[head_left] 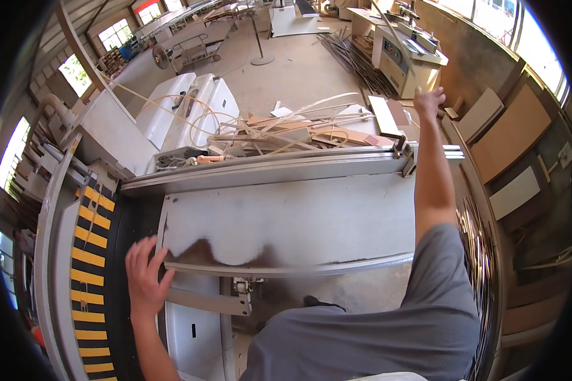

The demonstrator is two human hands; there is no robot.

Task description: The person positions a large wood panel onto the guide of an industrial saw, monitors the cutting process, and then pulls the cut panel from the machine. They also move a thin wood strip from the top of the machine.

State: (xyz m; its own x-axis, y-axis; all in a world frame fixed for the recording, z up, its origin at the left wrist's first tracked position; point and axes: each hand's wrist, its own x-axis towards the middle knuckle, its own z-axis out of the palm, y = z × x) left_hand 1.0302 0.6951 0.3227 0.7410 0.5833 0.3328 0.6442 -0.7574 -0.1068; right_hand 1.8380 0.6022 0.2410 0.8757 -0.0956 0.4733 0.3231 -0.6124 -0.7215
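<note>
Pale grey, the worn table (337, 209) was the largest thing before us, stretching between our two hands, with a wavy dark brown patch along its near edge, toward the near left corner. Along its far edge we had the long metal fence (267, 174). Past the far left corner we saw a white machine casing (197, 120), and beyond the fence lay a tangled heap of wood scraps (299, 130), strips and offcuts crossing one another; whether any container held them we could not tell. Left of the table's left edge, across a dark gap, ran a band of yellow and black stripes (90, 254).

Our left hand (147, 276) was at the near left corner of the table, fingers spread and thumb apart; we could not tell whether it pressed on the edge. Our right hand (429, 101) was stretched out past the far right corner, its fingers partly bent; its grip was too small to make out. Smallest, a metal stop (405, 155) sat on the fence near its right end, short of that hand.
</note>
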